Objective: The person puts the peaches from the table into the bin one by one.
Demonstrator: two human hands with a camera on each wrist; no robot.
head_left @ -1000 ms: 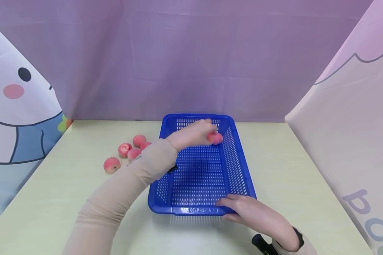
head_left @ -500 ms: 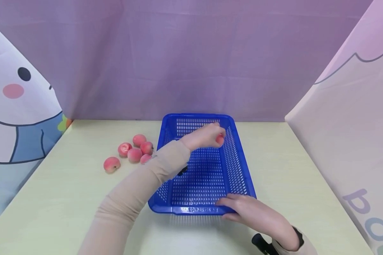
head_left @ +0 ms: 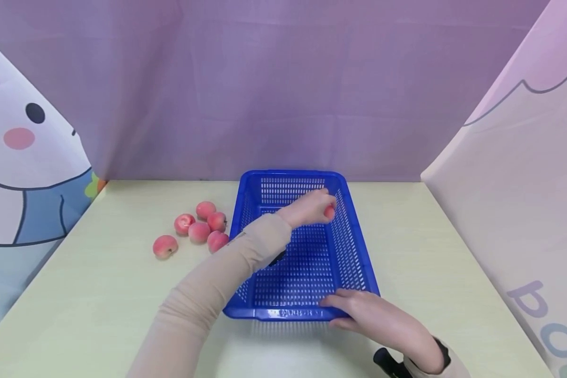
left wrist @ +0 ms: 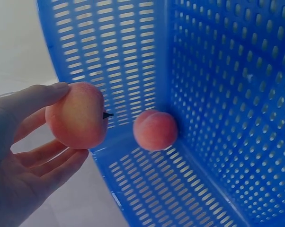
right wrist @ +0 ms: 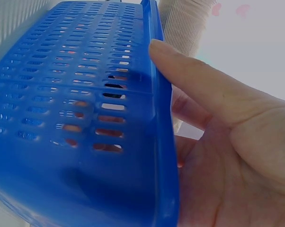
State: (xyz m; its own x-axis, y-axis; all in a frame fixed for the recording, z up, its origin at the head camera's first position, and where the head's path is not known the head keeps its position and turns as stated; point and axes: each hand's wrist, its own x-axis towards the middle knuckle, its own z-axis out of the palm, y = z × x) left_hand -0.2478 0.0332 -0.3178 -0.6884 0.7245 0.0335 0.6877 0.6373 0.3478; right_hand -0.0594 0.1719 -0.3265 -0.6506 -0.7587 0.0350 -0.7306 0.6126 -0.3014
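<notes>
Inside the far right part of the blue plastic basket [head_left: 290,314], my left hand [head_left: 309,208] holds a peach [left wrist: 78,118] between thumb and fingers. A small dark stem sticks out of that fruit. Another peach [left wrist: 155,130] lies in a corner of the basket in the left wrist view; in the head view my left hand hides it. At the basket's near right corner my right hand [head_left: 368,314] grips the rim, its thumb on the outside and its fingers over the inside, as the right wrist view [right wrist: 227,127] also shows.
Left of the basket, several peaches [head_left: 199,232] lie grouped on the pale table [head_left: 90,294]. One peach [head_left: 165,246] sits a little apart from them. A purple cloth [head_left: 283,94] hangs behind, and printed panels stand at both sides.
My left hand has moved right and slightly nearer with the peach, and its forearm uncovers more of the peaches on the table. The right hand and the basket stay essentially in place.
</notes>
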